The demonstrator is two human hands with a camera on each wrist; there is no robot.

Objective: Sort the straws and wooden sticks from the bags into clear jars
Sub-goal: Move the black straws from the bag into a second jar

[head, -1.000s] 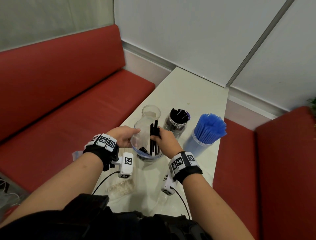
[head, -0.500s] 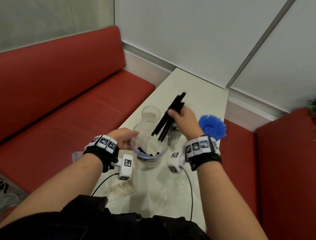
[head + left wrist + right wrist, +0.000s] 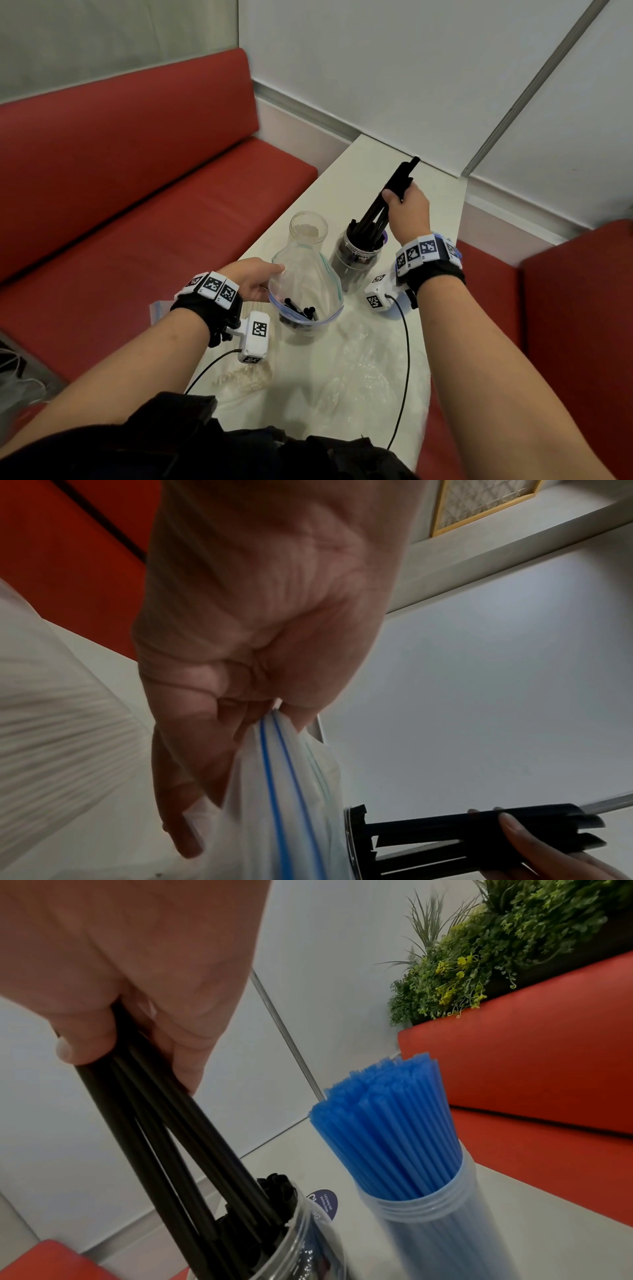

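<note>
Gripping a bundle of black straws (image 3: 394, 192) near its upper end, the person's right hand (image 3: 409, 209) has its fingers and thumb curled round them while their lower ends stand inside a clear jar (image 3: 356, 260) on the white table (image 3: 373, 161). That jar already contains more black straws, and the bundle leans away from the person, its top raised well above the rim. Just beside it, seen from the right wrist, a second clear jar (image 3: 441, 1221) is packed with upright blue straws (image 3: 390, 1118). On the near side, the left hand (image 3: 255, 279) pinches the rim of an open zip bag (image 3: 305, 294) with a blue seal line, thumb and fingers closed on the plastic; a few black straws (image 3: 301, 310) lie in the bag's bottom. Behind the bag stands a third clear jar (image 3: 308, 226) holding pale contents too indistinct to identify. Crumpled clear plastic (image 3: 363, 370) lies on the table nearer the person. Red bench seats (image 3: 154, 212) flank the table, and green plants (image 3: 507, 942) rise behind the right-hand seat.
</note>
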